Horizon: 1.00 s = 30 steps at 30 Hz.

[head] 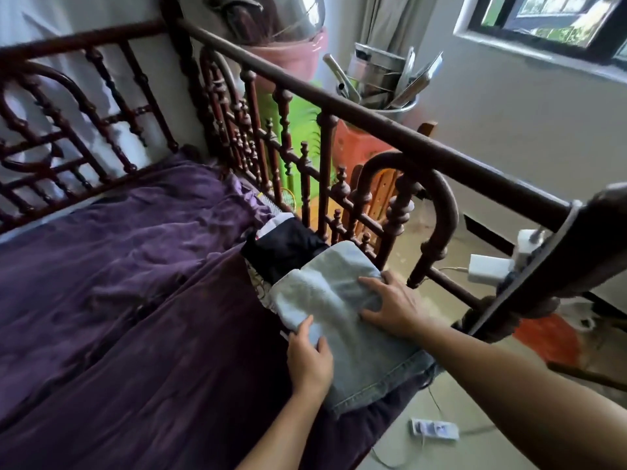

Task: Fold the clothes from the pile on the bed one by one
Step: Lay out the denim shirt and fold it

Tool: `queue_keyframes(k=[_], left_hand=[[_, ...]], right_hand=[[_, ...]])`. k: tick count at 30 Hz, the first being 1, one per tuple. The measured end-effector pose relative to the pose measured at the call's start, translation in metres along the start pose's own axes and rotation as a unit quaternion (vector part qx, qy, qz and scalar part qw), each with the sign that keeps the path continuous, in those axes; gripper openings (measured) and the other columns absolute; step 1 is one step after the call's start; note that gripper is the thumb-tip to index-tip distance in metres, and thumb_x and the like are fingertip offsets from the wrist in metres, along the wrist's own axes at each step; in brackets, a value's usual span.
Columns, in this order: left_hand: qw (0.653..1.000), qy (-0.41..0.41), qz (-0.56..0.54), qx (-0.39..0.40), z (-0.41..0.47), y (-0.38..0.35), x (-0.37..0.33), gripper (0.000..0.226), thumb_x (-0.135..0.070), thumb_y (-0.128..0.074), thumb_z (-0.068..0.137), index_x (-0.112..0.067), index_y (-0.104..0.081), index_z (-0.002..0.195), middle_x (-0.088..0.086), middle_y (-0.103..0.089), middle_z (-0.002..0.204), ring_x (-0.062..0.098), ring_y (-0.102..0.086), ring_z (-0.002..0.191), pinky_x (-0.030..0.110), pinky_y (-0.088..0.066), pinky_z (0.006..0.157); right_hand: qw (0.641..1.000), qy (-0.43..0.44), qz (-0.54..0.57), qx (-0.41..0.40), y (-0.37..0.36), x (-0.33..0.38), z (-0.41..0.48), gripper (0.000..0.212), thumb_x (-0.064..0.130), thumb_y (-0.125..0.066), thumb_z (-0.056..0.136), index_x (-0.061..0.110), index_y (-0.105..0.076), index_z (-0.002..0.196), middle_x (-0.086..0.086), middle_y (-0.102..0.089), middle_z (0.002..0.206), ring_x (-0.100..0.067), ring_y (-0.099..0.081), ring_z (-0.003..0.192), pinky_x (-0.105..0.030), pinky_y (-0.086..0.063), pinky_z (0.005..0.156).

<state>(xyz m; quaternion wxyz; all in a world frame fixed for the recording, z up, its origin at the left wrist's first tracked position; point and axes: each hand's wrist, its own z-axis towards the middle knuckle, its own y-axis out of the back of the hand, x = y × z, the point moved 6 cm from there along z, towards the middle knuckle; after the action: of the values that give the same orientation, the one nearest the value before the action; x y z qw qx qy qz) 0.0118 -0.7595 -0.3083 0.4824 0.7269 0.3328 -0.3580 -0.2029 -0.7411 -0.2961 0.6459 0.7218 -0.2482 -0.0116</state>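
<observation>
Partly hidden under jeans [339, 300]: black garment [281, 247]. Cut off: window [543, 22].

Dark carved wooden bed frame [373, 121], grey wall [509, 113], daylit window [549, 15], pale floor [441, 456]

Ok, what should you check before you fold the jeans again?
1. Right hand flat on the jeans: ok.
2. Left hand pinches the near folded edge: ok.
3. Jeans wholly on the bed: not ok, the hem end seems to overhang the side.
4. Jeans apart from the black garment: not ok, they touch.
5. Fold free of creases: cannot tell, blurred.
</observation>
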Motion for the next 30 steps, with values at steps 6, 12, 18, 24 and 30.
queue_keyframes(k=[6, 12, 18, 24, 30], left_hand=[[0.987, 0.060, 0.070, 0.134, 0.060, -0.051, 0.036, 0.070, -0.016, -0.063, 0.087, -0.018, -0.028, 0.148, 0.012, -0.036, 0.138, 0.024, -0.043, 0.128, 0.027, -0.037, 0.106], [0.877, -0.112, 0.457, 0.101, 0.113, -0.053, 0.055, 0.097, -0.050, -0.053, 0.089, -0.033, 0.023, 0.146, 0.016, 0.027, 0.155, 0.035, 0.012, 0.146, 0.045, -0.016, 0.116], [0.845, -0.086, 0.475, 0.232, 0.154, -0.063, 0.092, 0.090, -0.053, -0.050, 0.092, -0.033, 0.016, 0.149, 0.010, 0.022, 0.158, 0.027, 0.019, 0.146, 0.046, -0.018, 0.117], [0.866, -0.079, 0.448, 0.209, 0.147, -0.052, 0.070, 0.075, -0.037, -0.051, 0.093, -0.032, -0.006, 0.152, 0.008, 0.008, 0.160, 0.024, 0.006, 0.148, 0.040, -0.024, 0.112], [0.902, -0.015, 0.409, 0.138, 0.084, -0.001, 0.069, 0.035, -0.034, -0.046, 0.095, -0.024, -0.048, 0.129, 0.000, -0.047, 0.132, 0.021, -0.048, 0.118, 0.036, -0.041, 0.095]], right_hand=[[0.994, -0.019, -0.075, 0.077, -0.050, -0.040, 0.073, 0.075, 0.063, -0.057, 0.080, 0.041, -0.029, 0.146, -0.005, -0.027, 0.151, -0.027, -0.040, 0.129, -0.036, -0.043, 0.094], [0.981, 0.020, -0.142, 0.128, -0.118, -0.060, 0.068, 0.086, 0.082, -0.028, 0.077, 0.045, 0.002, 0.149, -0.004, 0.009, 0.162, -0.025, 0.001, 0.149, -0.044, -0.024, 0.107], [0.977, 0.000, -0.143, 0.158, -0.153, -0.067, 0.074, 0.085, 0.085, -0.009, 0.075, 0.045, 0.007, 0.148, 0.000, 0.015, 0.161, -0.021, 0.012, 0.148, -0.051, -0.018, 0.111], [0.960, -0.004, -0.188, 0.207, -0.134, -0.056, 0.074, 0.083, 0.079, -0.025, 0.083, 0.039, 0.000, 0.151, -0.004, 0.001, 0.161, -0.025, -0.002, 0.148, -0.048, -0.026, 0.107], [0.974, 0.076, -0.176, 0.121, -0.090, 0.004, 0.061, 0.043, 0.042, -0.041, 0.093, 0.022, -0.047, 0.131, -0.004, -0.046, 0.133, -0.025, -0.045, 0.121, -0.039, -0.036, 0.094]])
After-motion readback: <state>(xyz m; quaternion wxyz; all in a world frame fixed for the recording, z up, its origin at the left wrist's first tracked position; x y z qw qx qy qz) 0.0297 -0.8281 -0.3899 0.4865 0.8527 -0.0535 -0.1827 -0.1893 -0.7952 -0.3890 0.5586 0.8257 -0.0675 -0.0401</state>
